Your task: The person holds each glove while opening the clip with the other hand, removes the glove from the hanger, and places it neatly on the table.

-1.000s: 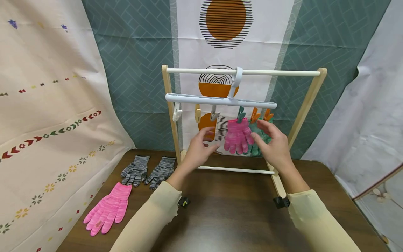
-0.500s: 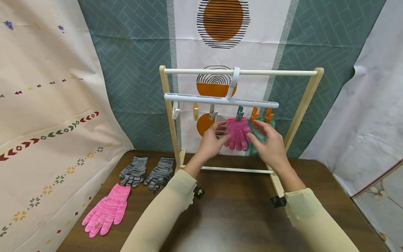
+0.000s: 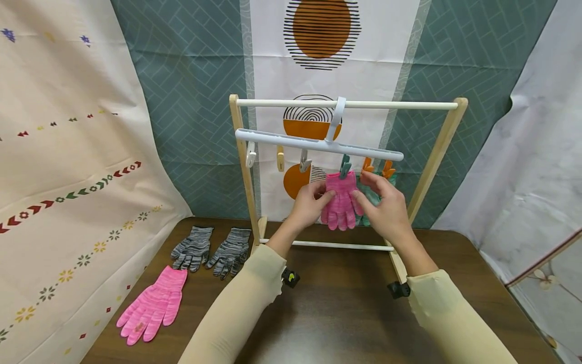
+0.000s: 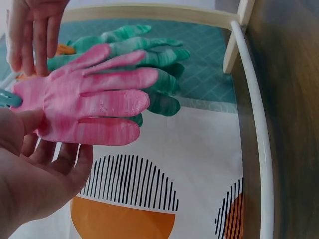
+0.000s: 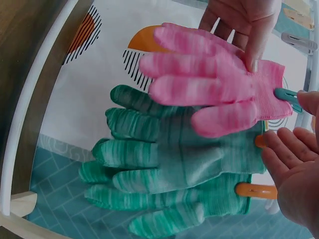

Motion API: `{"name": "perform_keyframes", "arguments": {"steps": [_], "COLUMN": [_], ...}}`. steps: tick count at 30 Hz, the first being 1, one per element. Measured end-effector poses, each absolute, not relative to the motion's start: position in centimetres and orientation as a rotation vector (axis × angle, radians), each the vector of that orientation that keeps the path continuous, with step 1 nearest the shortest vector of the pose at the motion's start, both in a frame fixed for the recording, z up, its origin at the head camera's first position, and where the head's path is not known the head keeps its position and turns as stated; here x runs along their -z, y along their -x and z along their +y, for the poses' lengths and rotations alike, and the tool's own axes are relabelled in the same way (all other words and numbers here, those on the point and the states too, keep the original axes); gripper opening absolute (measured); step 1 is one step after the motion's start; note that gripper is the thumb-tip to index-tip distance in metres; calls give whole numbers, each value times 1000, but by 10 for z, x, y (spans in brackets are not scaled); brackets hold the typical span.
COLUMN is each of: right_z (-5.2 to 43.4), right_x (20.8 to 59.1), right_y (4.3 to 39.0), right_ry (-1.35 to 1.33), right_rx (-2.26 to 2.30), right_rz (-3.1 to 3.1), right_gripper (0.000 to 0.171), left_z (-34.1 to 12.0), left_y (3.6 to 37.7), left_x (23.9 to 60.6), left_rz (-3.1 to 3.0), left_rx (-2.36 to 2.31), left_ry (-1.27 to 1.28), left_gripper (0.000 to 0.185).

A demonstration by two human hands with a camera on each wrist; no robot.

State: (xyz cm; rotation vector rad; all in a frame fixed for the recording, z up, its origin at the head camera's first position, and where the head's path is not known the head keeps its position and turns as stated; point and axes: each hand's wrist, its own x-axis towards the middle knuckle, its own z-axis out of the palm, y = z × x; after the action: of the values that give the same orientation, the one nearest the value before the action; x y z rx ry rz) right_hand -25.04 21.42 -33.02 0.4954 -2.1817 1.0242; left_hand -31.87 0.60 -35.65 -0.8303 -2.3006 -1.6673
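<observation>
A pink knit glove [image 3: 340, 199] hangs fingers down from a teal clip [image 3: 345, 167] on the white hanger [image 3: 291, 141]. My left hand [image 3: 310, 205] pinches its left edge; in the left wrist view the thumb [image 4: 31, 119] lies on the front and the fingers are behind. On the other side my right hand [image 3: 386, 210] is held beside the glove, its fingers [image 5: 286, 149] extended in the right wrist view. The right thumb is close to the teal clip; contact is unclear. Green gloves [image 5: 199, 154] hang behind from orange clips [image 5: 256, 190], partly hidden.
The hanger hooks over a wooden rack [image 3: 438, 156] with white rods. White, yellow [image 3: 280, 159] and grey clips on its left hold nothing. On the brown table [image 3: 336, 313] lie two grey gloves [image 3: 193, 247] and a second pink glove [image 3: 154, 306].
My left hand has moved right and taken hold of the pink glove's edge. The hanger now tilts lower at its right end. My right hand has stayed close to the glove.
</observation>
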Motion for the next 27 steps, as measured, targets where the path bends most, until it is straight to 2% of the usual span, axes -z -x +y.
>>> {"name": "perform_keyframes", "arguments": {"steps": [12, 27], "right_z": [197, 174], "right_x": [321, 300], "right_y": [250, 238], "right_ry": [-548, -433], "right_rx": [-1105, -1380], "right_rz": [-2176, -2232], "right_gripper": [53, 61], "left_z": [-8, -12], "left_y": [304, 280], "left_x": [355, 355], "left_rz": [-2272, -2247], "left_rx": [2109, 2194], "left_ry": [828, 885], "left_gripper": [32, 30]}}
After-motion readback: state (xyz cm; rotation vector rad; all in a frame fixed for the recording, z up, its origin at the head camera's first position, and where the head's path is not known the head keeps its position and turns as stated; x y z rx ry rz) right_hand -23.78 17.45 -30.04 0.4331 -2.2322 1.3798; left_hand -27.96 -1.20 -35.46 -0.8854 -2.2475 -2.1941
